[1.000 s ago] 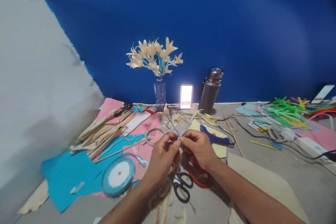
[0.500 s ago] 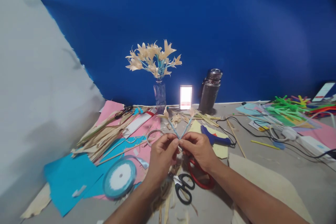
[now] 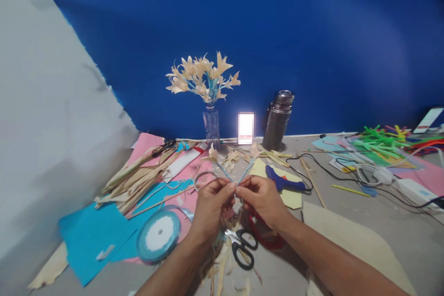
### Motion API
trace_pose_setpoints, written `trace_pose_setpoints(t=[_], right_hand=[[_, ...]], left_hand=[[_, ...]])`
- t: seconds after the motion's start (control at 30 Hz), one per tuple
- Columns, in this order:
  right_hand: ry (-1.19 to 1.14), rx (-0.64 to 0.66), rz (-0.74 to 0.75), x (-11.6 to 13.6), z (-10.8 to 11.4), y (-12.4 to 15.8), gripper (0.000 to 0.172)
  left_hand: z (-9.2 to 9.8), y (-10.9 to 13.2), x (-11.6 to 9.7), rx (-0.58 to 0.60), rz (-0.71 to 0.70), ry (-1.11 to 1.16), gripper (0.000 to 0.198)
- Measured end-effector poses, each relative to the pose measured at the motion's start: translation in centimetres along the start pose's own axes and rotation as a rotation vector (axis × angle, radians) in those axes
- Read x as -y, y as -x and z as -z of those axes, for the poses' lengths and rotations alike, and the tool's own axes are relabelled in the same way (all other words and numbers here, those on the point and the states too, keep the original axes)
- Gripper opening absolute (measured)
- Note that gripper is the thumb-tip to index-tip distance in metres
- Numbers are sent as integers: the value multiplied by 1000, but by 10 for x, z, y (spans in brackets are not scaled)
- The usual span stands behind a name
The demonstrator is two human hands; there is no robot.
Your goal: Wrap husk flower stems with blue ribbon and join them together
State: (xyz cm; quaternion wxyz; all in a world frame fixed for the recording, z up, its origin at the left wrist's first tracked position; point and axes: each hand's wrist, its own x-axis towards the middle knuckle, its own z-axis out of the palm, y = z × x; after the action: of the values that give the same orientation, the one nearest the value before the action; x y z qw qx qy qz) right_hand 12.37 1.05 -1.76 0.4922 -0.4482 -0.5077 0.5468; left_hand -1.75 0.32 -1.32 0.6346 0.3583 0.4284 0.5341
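- While the left hand [image 3: 213, 203] is pinching the lower ends of two blue stems [image 3: 225, 174] between thumb and fingertips, the right hand [image 3: 263, 199] is closing thumb and forefinger on the same spot, so both hands are meeting in one tight pinch just above the table [image 3: 347, 201].
- The stems are spreading up and away from that pinch in a V, one carrying the left husk flower [image 3: 212, 155] and the other the right husk flower [image 3: 255, 150].
- Black-handled scissors [image 3: 243, 245] are lying right under the hands, with red scissor handles [image 3: 267, 240] showing partly from beneath the right wrist.
- A blue ribbon spool [image 3: 158, 236] is lying flat just left of the left wrist, beside a blue paper sheet [image 3: 90, 236].
- A blue glue gun [image 3: 284, 181] is resting just beyond the right hand.
- Dried husks [image 3: 138, 178] are lying piled at the left.
- A glass vase [image 3: 211, 125] is standing at the blue wall, holding a bunch of pale flowers [image 3: 203, 76], with a metal flask [image 3: 277, 119] standing upright near it on the right.
- Green pipe cleaners [image 3: 378, 141] are lying well apart at the far right.
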Motion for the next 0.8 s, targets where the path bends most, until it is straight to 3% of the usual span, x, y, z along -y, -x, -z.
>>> trace_pose_setpoints(t=[0.2,0.37,0.43,0.57,0.63,0.7,0.8], right_hand=[[-41,108,38,2,1,0,28],[248,162,222,2,7,-1,7],[493,139,391,1,10,-1,3],[938,21,844,-2,16,-1,15],[1006,-57,931,-2,18,-2,19],[968,-121,866,1,19,-3,25],[742,-42,497,5,20,-4,37]], left_hand=[[-1,2,-2,63,2,-66,35],[-3,5,-3,28,-50,-167,36],[-2,4,-3,36,-79,-197,36],[0,3,-1,101,-157,-241,33],[1,3,0,110,-185,-253,32],[1,4,0,82,-230,-271,30],[1,6,2,37,-301,-299,27]])
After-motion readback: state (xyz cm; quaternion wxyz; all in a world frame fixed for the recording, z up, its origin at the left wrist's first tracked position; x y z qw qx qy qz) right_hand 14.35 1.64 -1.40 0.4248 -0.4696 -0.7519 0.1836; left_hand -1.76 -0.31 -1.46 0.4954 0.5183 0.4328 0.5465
